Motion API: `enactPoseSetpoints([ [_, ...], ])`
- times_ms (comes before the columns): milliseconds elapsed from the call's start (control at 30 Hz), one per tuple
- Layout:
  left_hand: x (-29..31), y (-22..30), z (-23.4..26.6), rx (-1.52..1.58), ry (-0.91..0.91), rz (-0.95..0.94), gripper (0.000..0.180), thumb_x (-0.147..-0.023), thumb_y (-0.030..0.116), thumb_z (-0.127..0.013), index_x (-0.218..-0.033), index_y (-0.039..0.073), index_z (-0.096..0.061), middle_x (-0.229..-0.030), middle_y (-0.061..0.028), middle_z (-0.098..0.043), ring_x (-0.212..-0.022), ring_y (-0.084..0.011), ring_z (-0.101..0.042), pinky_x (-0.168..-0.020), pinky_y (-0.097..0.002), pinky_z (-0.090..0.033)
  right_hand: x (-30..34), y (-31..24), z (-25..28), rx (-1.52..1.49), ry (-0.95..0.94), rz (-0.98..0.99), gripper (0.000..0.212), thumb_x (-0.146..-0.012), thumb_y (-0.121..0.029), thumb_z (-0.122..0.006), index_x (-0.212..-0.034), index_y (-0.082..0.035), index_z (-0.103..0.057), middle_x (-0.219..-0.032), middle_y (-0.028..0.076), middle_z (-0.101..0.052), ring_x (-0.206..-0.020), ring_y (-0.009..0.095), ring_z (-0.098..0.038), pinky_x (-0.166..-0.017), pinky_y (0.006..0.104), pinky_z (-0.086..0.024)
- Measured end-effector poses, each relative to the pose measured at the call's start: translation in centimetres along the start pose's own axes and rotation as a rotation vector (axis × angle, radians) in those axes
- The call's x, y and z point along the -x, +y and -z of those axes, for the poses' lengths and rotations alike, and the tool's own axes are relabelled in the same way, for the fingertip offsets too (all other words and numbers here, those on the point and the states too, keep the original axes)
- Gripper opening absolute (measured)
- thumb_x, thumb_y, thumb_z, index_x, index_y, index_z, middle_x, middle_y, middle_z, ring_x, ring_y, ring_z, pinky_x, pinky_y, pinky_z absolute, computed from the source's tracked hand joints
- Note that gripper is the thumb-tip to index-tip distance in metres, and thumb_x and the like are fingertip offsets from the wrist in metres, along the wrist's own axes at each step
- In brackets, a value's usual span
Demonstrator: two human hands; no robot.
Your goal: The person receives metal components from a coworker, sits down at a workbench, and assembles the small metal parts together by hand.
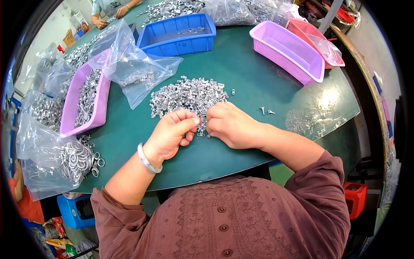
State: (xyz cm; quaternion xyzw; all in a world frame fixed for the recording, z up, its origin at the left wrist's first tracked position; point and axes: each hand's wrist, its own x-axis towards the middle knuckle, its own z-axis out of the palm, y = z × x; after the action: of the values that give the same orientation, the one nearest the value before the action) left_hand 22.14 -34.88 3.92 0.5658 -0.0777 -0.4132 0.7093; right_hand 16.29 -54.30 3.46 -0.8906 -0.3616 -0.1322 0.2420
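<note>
A heap of small silver metal parts lies on the green table in front of me. At its near edge my left hand, with a pale bangle on the wrist, has its fingers curled and thumb pressed on the forefinger. Close beside it on the right, my right hand is closed with its fingertips turned down toward the table. Whatever either hand pinches is hidden or too small to make out. A few loose metal parts show between the two hands.
Left stands a pink basket of metal parts, near a clear bag spilling silver rings. A blue bin and a purple basket are farther back. Two small pieces lie right. Another person's hands work at far left.
</note>
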Motion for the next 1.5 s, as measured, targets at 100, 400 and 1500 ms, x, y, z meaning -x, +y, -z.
enactPoseSetpoints([
  [100,0.3,0.0,-0.7,-0.149,-0.020,0.017,0.012,-0.081,0.017,-0.061,-0.083,0.005,-0.059,-0.067,0.0023,-0.052,-0.051,-0.0036,-0.045,-0.042,-0.0160,-0.033,-0.1,0.1,0.5,-0.293,0.066,-0.145,0.009,-0.071,-0.003,-0.061,-0.079,-0.004,-0.056,-0.083,0.008,-0.050,-0.080,0.025,-0.050,-0.070,0.0327,-0.041],
  [400,0.5,-0.3,-1.1,-0.137,-0.049,-0.066,0.013,-0.084,0.017,-0.059,-0.081,0.004,-0.061,-0.064,0.0029,-0.053,-0.051,-0.0030,-0.045,-0.043,-0.0155,-0.033,-0.1,0.5,0.8,-0.539,0.142,-0.259,0.005,-0.081,-0.006,-0.055,-0.083,-0.001,-0.057,-0.082,0.006,-0.054,-0.077,0.017,-0.051,-0.069,0.0279,-0.041],
  [1500,-0.2,0.5,-0.1,0.195,0.003,-0.159,0.012,-0.081,0.006,-0.049,-0.092,0.003,-0.052,-0.081,-0.0060,-0.056,-0.065,-0.0117,-0.051,-0.053,-0.0220,-0.041,-0.2,0.2,-0.2,-0.172,0.123,-0.064,0.012,-0.067,-0.005,-0.065,-0.077,-0.007,-0.058,-0.078,0.005,-0.052,-0.075,0.024,-0.053,-0.065,0.0328,-0.042],
])
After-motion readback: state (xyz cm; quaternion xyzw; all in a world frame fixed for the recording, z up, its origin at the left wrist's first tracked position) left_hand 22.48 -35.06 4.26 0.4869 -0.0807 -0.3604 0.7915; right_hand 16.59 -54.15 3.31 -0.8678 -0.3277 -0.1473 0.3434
